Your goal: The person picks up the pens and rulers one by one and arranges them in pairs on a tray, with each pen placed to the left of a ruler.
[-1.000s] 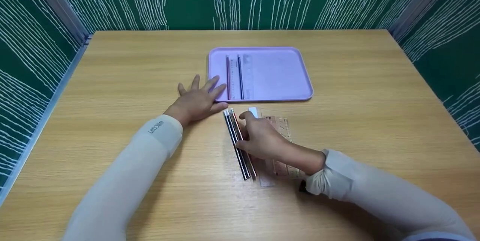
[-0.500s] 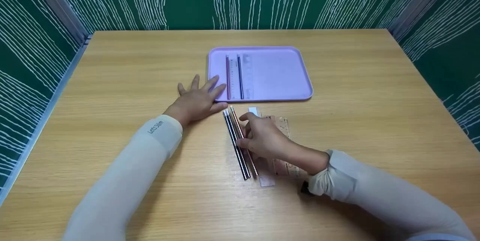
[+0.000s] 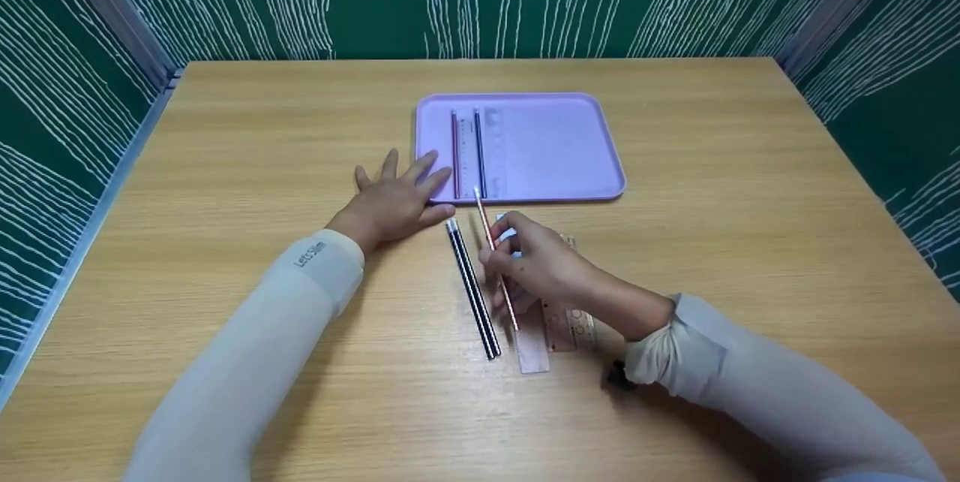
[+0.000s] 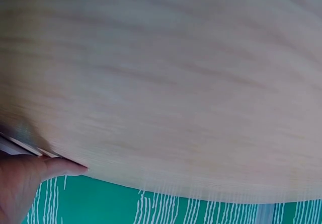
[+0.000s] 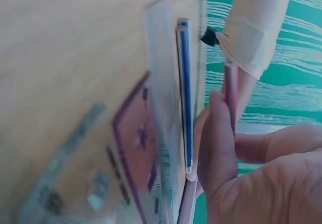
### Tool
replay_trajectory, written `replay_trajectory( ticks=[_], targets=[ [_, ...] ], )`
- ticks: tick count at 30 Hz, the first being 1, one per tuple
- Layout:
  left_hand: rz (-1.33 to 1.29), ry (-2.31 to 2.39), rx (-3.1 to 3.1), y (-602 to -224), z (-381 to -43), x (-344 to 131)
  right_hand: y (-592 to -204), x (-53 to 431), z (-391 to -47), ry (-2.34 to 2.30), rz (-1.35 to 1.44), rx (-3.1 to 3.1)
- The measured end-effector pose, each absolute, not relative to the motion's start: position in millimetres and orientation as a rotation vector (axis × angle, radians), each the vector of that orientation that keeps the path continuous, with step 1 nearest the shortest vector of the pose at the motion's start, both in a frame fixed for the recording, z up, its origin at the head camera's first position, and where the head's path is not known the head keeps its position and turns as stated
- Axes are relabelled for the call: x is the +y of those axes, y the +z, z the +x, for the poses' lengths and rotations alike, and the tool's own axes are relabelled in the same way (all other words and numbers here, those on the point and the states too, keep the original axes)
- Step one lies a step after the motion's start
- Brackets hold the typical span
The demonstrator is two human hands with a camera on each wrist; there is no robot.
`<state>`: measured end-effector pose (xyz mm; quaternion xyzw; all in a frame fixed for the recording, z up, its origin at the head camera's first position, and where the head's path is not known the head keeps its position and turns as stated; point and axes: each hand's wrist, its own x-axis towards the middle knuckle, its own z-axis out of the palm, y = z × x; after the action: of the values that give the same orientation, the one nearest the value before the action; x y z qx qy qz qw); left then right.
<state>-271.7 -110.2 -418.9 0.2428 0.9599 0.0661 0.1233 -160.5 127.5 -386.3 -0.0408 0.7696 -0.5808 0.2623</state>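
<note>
Between thumb and fingers my right hand pinches a red pencil, raised over the rulers with its far end overlapping the tray's near rim. The same red pencil shows in the right wrist view. Two dark striped pencils lie side by side to its left. Partly hidden under the right hand are a clear ruler and a pink stencil ruler. My left hand rests with fingers spread at the left corner of the purple tray.
On the tray's left half, a red pencil, a clear ruler, a dark pencil and another clear ruler lie parallel. Green walls with white streaks stand behind the wooden table.
My right hand has picked the red pencil up from beside the two dark pencils and moved it up toward the tray. The left hand has stayed in place.
</note>
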Motion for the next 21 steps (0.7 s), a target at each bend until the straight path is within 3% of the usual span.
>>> replay_trajectory(
  ticks=[21],
  targets=[
    [0.697,0.191,2.780,-416.2,-272.3,-110.0,-374.1,164.2,-195.7,-1.711,0.119,1.737]
  ],
)
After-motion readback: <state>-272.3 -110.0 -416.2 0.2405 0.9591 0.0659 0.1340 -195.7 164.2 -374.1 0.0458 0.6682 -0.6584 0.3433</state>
